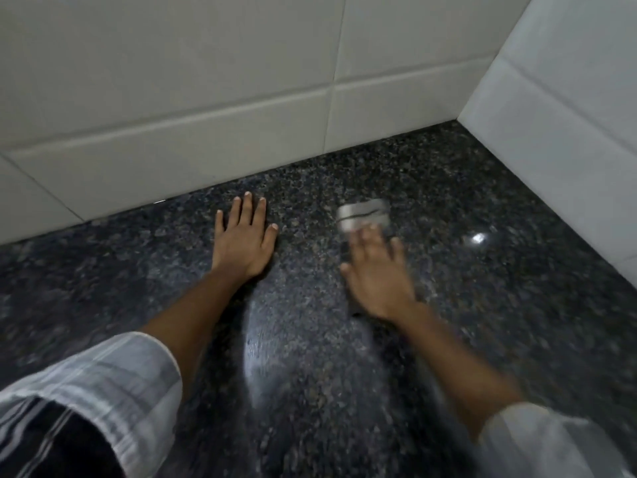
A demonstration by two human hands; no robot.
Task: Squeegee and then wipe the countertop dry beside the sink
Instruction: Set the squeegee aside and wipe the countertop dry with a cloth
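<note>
The right hand (pixel 377 270) lies blurred on the dark stone countertop (pixel 499 305), fingers spread over the near edge of a pale cloth (pixel 363 215), or possibly a squeegee head; whether it grips or only presses I cannot tell. The pale thing lies just beyond the fingertips toward the tiled wall (pixel 206 115), long axis left to right. The left hand (pixel 243 236) rests flat, open and empty, farther from it.

Motion blur smears the right hand (pixel 377 274) and the pale grey object (pixel 363 215) under its fingertips, possibly a folded cloth; its form and the grip on it cannot be read. The near countertop (pixel 310 391) also blurs. Both sleeves are cut off by the near edge, left sleeve (pixel 86 391) and right sleeve (pixel 551 446).
</note>
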